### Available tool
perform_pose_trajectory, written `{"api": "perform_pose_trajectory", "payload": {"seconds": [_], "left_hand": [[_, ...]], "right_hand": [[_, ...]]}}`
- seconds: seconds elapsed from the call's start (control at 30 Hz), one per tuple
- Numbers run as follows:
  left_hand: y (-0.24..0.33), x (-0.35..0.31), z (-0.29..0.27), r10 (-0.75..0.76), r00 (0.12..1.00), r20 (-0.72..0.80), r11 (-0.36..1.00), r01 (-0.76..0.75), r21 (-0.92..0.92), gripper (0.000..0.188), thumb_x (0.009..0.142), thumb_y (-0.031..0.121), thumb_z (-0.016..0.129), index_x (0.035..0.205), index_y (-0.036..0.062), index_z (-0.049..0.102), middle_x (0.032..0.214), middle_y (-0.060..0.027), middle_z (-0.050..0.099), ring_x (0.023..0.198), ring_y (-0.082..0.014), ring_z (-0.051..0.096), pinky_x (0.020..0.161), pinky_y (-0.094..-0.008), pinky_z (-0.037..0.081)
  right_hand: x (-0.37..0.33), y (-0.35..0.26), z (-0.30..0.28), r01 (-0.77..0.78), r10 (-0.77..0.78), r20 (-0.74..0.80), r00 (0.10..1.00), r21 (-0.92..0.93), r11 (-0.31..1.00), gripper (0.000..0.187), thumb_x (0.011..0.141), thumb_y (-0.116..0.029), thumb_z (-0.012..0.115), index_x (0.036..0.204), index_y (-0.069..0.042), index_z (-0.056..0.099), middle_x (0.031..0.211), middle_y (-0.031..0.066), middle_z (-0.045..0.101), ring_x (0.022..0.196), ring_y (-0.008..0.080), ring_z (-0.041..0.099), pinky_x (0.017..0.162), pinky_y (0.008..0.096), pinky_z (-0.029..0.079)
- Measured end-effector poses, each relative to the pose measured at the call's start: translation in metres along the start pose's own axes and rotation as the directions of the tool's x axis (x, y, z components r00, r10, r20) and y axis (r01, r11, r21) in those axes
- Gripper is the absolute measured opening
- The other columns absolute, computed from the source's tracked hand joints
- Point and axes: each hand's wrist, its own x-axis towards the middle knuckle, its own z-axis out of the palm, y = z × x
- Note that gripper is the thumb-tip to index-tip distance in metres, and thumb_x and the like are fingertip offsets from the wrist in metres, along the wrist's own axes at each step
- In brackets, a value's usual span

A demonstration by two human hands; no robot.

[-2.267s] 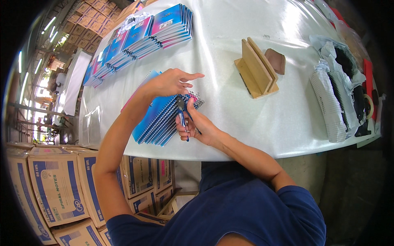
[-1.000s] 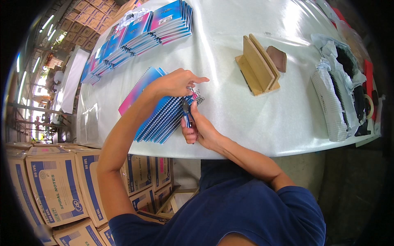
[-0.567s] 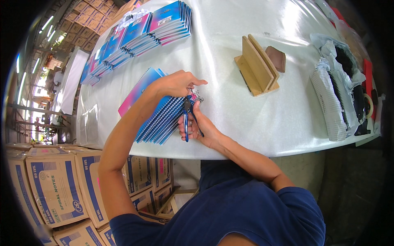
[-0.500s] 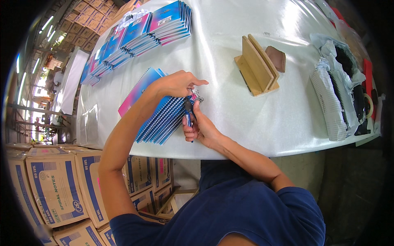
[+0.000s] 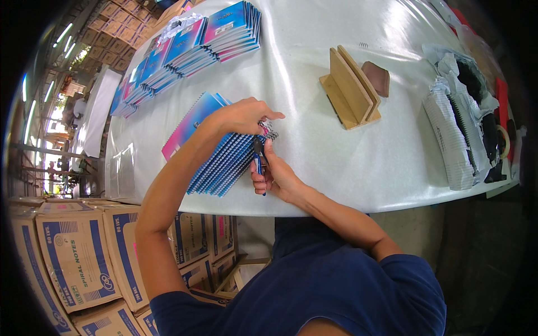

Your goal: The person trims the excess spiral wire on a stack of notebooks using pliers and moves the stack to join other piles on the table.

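Note:
A fanned stack of spiral notebooks (image 5: 224, 165) with blue and pink covers lies on the table in front of me, its coiled edges toward me. My left hand (image 5: 246, 116) is over the stack's right end, its index finger stretched out and the others curled down, gripping a notebook at its coil end; the fingertips are partly hidden. My right hand (image 5: 277, 176) is closed around blue-handled pliers (image 5: 258, 159). The black head of the pliers is up at the coil ends, just below my left fingers. Loose curls of dark wire (image 5: 271, 131) stick out there.
Piles of finished-looking notebooks (image 5: 188, 42) stand at the far left. A wooden stand (image 5: 350, 92) and a brown piece (image 5: 376, 79) sit right of centre, near a small wire coil (image 5: 363, 45). Torn paper-wrapped bundles (image 5: 451, 140) lie at right. Cartons (image 5: 78, 257) are stacked lower left.
The head of the pliers has turned and dropped slightly at the coil ends. Both hands stay almost where they were, and the stack has barely moved.

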Motion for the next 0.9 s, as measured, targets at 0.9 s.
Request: {"api": "perform_pose_trajectory", "payload": {"seconds": [0.9], "left_hand": [[0.0, 0.024, 0.016, -0.011, 0.996, 0.088, 0.999, 0.008, 0.037, 0.058, 0.07, -0.001, 0.061, 0.127, 0.01, 0.059, 0.107, -0.0239, 0.066, 0.098, -0.0373, 0.064, 0.087, -0.0394, 0.051]], "right_hand": [[-0.019, -0.005, -0.006, -0.063, 0.063, -0.043, 0.997, -0.002, 0.998, 0.079, 0.088, -0.075, 0.022, 0.087, -0.003, 0.055, 0.065, 0.0057, 0.046, 0.058, 0.0187, 0.046, 0.057, 0.033, 0.044]]}}
